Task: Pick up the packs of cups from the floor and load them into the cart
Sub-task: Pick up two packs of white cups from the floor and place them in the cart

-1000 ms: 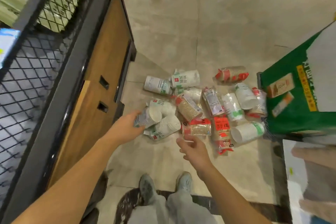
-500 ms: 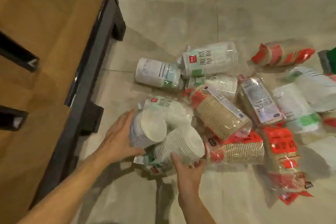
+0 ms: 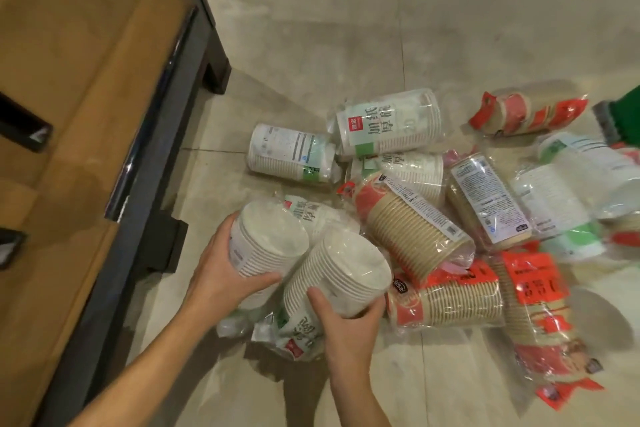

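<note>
Step in hand: pickup. The left hand (image 3: 221, 276) grasps the first white pack (image 3: 268, 241) and the right hand (image 3: 348, 321) grasps the second white pack (image 3: 341, 269), both at the pile on the floor (image 3: 311, 28). The next move likely calls for lifting both and swinging left into the cart (image 3: 86, 97).

White cup pack (image 3: 388, 125), "加厚" characters, "20"

packs of cups (image 3: 408, 229) lie heaped on the floor (image 3: 311, 28), just right of the cart (image 3: 86, 80) (some atop others).
</note>
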